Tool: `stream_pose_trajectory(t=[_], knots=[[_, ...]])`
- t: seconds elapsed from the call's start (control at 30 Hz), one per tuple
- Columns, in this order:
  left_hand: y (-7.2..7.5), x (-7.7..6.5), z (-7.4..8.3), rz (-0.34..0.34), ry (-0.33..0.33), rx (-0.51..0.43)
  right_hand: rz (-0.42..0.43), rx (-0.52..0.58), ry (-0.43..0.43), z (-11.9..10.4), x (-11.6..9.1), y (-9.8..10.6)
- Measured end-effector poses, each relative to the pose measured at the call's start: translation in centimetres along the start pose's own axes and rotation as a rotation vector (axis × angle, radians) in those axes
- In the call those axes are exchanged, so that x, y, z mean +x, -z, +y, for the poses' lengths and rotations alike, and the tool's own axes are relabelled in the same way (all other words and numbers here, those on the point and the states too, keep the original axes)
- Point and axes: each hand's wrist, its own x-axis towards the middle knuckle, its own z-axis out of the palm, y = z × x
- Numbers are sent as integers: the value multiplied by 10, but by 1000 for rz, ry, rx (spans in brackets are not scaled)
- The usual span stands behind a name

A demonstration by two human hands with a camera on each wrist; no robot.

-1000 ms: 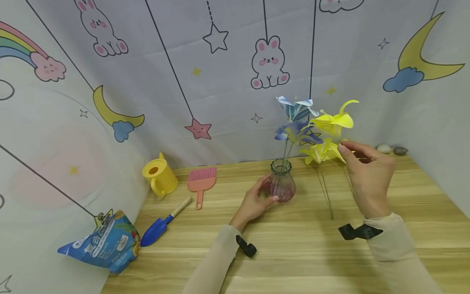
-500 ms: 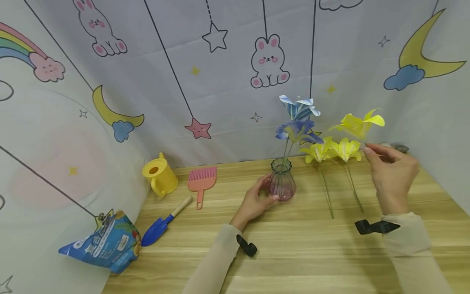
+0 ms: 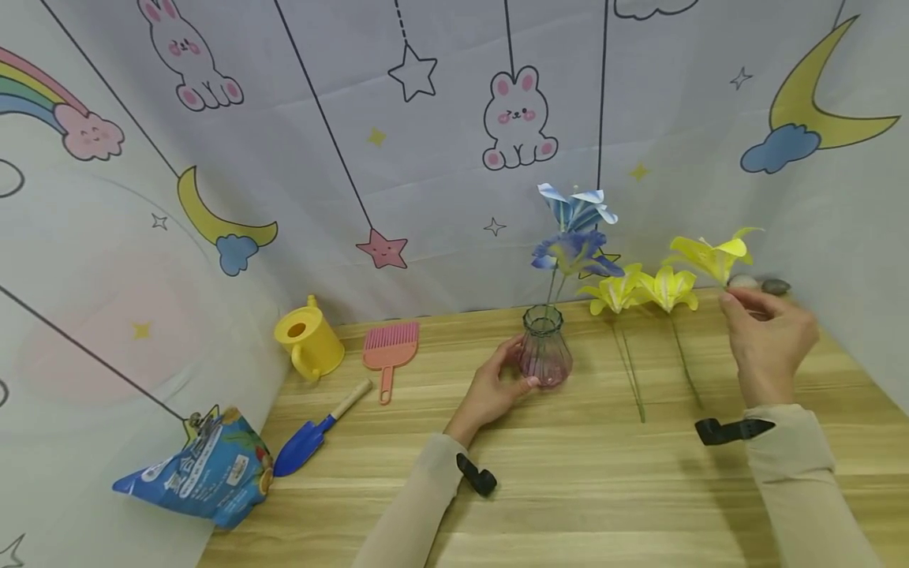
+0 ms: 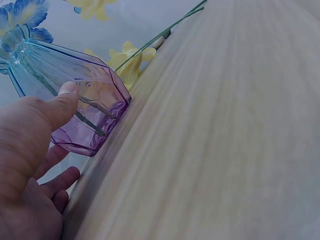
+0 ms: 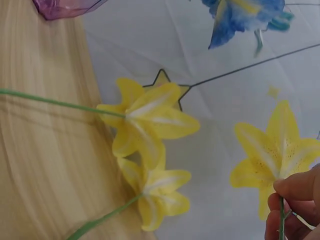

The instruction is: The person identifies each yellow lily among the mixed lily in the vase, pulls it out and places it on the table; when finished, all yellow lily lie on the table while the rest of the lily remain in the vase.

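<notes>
At mid-table my left hand (image 3: 491,388) holds a ribbed glass vase (image 3: 545,359), green-tinted at the neck and pink at the base. Its thumb (image 4: 64,102) lies against the glass in the left wrist view. A pale blue flower (image 3: 578,209) and a violet-blue flower (image 3: 577,252) stand in the vase, stems showing through it. To the right, my right hand (image 3: 770,339) pinches the green stem of a yellow lily (image 3: 713,256) just below its bloom. Two more yellow lilies, one (image 3: 615,292) beside the other (image 3: 669,289), lie between vase and hand.
Grey and white stones (image 3: 776,286) sit at the back right edge. Left of the vase are a pink dustpan-shaped piece (image 3: 390,347), a blue trowel (image 3: 305,443) with a wooden handle, a yellow watering can (image 3: 316,343) and a clipped blue bag (image 3: 213,477).
My right hand has carried the yellow lily rightward, away from the blue flowers, and slightly down. My left hand stays at the vase.
</notes>
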Motion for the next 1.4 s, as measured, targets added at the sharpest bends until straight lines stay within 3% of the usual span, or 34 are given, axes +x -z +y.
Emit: stream_pose_trajectory(t=[0.3, 0.53, 0.93, 1.2, 1.4], knots=[[-1, 0, -3, 7, 8, -7, 23, -136, -118, 23, 15, 8], [-1, 1, -3, 3, 7, -4, -13, -240, -253, 37, 20, 12], [-1, 0, -2, 5, 15, -3, -77, -349, -225, 72, 27, 17], [-1, 0, -2, 5, 15, 5, -149, -419, -230, 83, 26, 14], [-1, 0, -2, 1, 6, 5, -192, -411, -260, 84, 24, 13]])
